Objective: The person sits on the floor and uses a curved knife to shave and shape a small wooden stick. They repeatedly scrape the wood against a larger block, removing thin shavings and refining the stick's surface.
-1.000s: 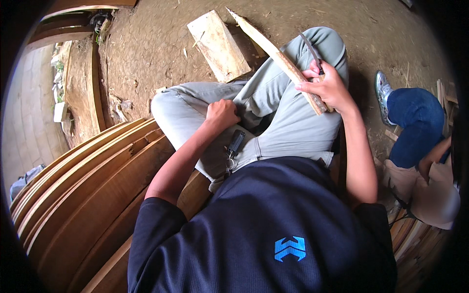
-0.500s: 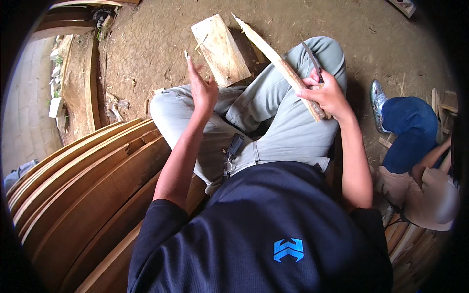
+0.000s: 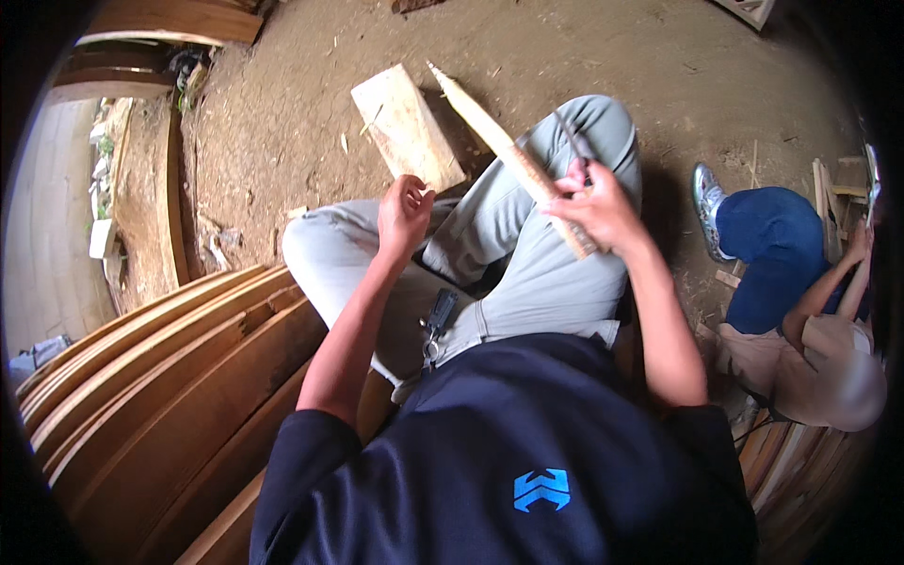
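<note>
My right hand (image 3: 600, 209) is closed around a knife (image 3: 577, 141) and a pointed wooden stick (image 3: 494, 137) together. The knife's blade, blurred, points up and away over my right knee. The stick slants across my right leg, its pale, whittled tip far and to the left, its thicker end beside my right palm. My left hand (image 3: 405, 217) is above my left shin, fingers curled inward, close to the near end of a flat wooden block (image 3: 410, 127) on the ground. Whether anything small is in those fingers is hidden.
Long curved boards (image 3: 169, 377) are stacked at my left. On the right sits another person in blue trousers (image 3: 782, 235), beside wood offcuts. A small wood chip (image 3: 345, 143) lies on the dirt floor (image 3: 282, 113) near the block. A key fob (image 3: 441, 311) hangs at my waist.
My left hand has drawn back toward me, and its outstretched fingers have curled in. My right hand still grips the knife and stick. The whole view has shifted slightly.
</note>
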